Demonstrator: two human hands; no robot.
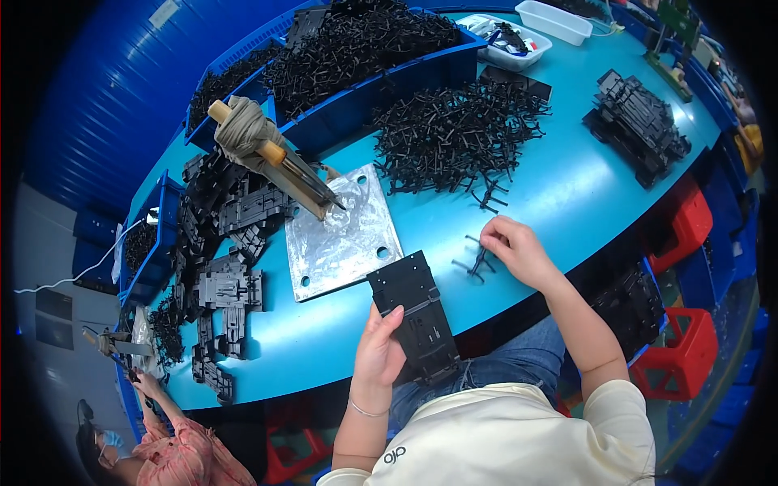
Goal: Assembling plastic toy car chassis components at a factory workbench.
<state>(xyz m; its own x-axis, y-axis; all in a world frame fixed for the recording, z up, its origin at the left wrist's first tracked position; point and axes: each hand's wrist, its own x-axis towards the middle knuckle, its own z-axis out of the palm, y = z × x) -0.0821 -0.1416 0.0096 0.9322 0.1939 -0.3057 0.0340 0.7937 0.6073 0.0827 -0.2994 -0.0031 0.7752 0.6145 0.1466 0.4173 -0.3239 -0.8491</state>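
Note:
My left hand is closed on the edge of a flat black plastic chassis plate, holding it tilted over the table's front edge and my lap. To its right, my right hand pinches a small black branched plastic part just above the blue-green table. A large heap of similar branched parts lies beyond that hand. Ahead of the chassis plate sits a square silvery plate with holes in its corners. Over it leans a wooden-handled tool wrapped in grey cloth, touched by neither hand.
Blue bins full of black parts line the far side. Black chassis pieces lie at left, and more are stacked at right. White trays stand at the back. A co-worker works at lower left; red stools stand at right.

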